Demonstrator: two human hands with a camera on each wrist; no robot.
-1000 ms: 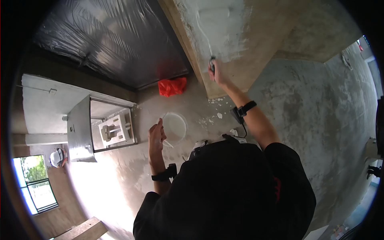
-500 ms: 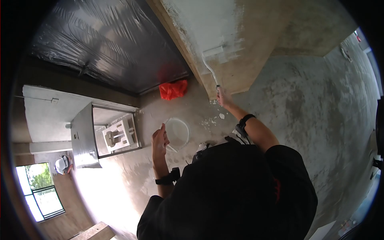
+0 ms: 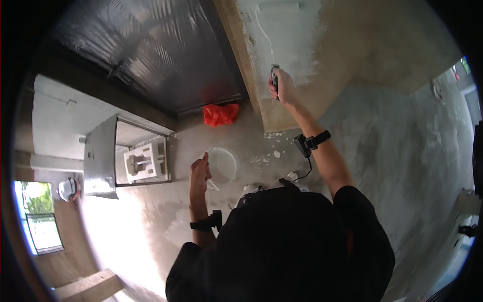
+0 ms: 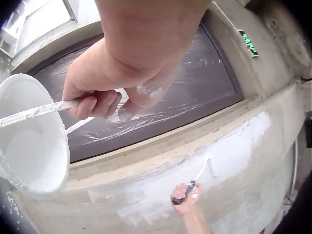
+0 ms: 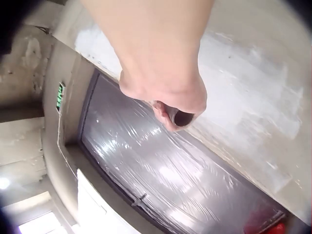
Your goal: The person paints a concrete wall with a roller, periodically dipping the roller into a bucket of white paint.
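My right hand (image 3: 284,86) grips the dark handle of a paint roller (image 3: 279,7), its arm stretched toward the wall. The white roller head lies against the upper part of a white painted patch (image 3: 292,38). In the right wrist view, fingers wrap the handle (image 5: 183,118) and only its hollow end shows; the roller head is hidden. My left hand (image 3: 199,173) holds up a white bucket (image 3: 224,181) by its thin handle. In the left wrist view, curled fingers go round the paint-smeared handle (image 4: 44,111), and the bucket (image 4: 53,161) hangs tilted in that view.
Plastic film covers a dark-framed door (image 3: 151,50) beside the painted wall. A red plastic bag (image 3: 220,115) lies on the floor at its foot. White paint drips (image 3: 276,154) spot the concrete near my feet. At left stands an open metal cabinet (image 3: 102,160) with foam packing (image 3: 143,163) inside.
My right hand drew the roller down the wall half a second ago, and has since pushed it back up, higher on the patch. The left hand keeps its hold on the bucket's handle.
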